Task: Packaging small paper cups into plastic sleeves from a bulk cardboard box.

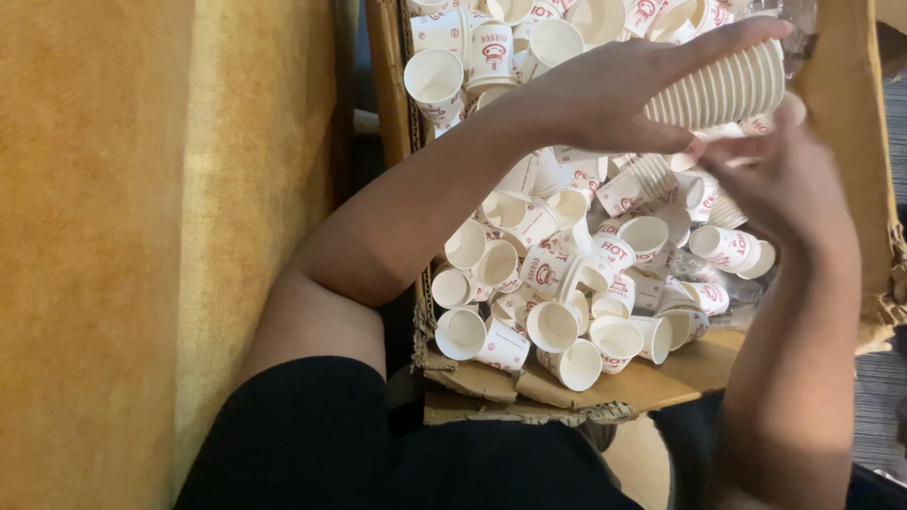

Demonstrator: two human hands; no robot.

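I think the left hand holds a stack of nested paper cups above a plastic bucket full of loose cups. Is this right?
Not quite. The head view shows the left hand holding the stack of nested paper cups, but the loose cups lie in a cardboard box, not a plastic bucket. The right hand is close beside the stack.

Left hand (pixel 624 90) closed around a nested stack of paper cups (pixel 723 90), held sideways above a cardboard box (pixel 850 123). Right hand (pixel 784 184) just below the stack, blurred, fingers loosely spread, seemingly holding nothing, near the stack's narrow end. Inside the box, a heap of loose white cups with red print (pixel 557 274), lying in all directions. At left, a yellow-brown surface (pixel 142 236). Black sleeve (pixel 302 434) at bottom.
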